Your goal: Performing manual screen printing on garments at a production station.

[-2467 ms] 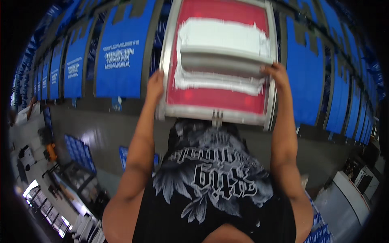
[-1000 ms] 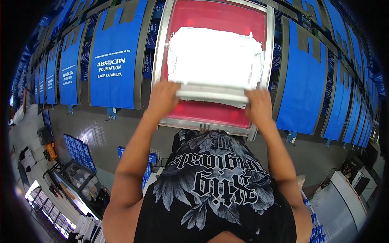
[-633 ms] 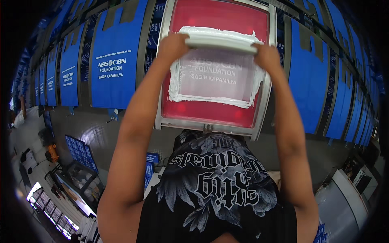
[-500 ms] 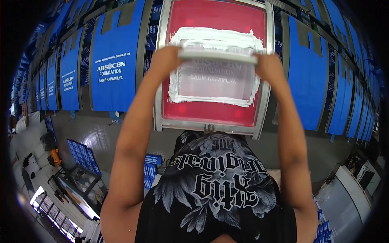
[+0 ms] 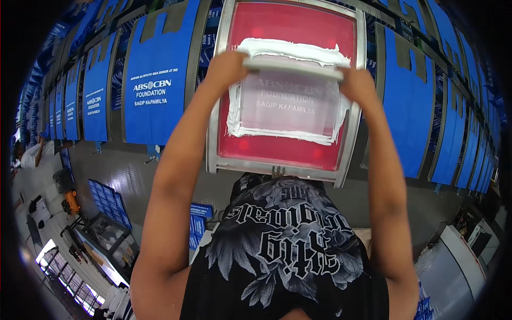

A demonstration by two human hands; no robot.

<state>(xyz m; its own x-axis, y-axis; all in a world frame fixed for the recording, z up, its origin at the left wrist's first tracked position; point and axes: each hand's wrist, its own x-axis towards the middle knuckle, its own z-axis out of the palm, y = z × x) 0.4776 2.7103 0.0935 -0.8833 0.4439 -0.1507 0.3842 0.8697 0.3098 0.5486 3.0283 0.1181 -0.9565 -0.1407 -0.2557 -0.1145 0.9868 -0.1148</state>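
Observation:
A screen-printing frame (image 5: 212, 122) with pale metal sides and red mesh (image 5: 277, 151) lies in front of me. Thick white ink (image 5: 290, 49) forms a rough border around a lettered rectangle on the mesh. Across the upper part of that rectangle runs a long, pale squeegee (image 5: 293, 68), just on the near side of the far ink band. My left hand (image 5: 226, 69) is closed around its left end. My right hand (image 5: 356, 85) grips the right end. The squeegee's lower edge, where it meets the mesh, is hard to make out.
Blue bags (image 5: 154, 80) with cut-out handles lie flat in rows to the left and right of the frame. Blue printed pieces (image 5: 109, 202) are lower left. A grey-white cabinet-like box (image 5: 453, 266) stands lower right. Another person (image 5: 32, 154) is at the far left.
Both hands have carried the squeegee a little farther from me over the mesh, toward the far ink band. The whole view has shifted slightly.

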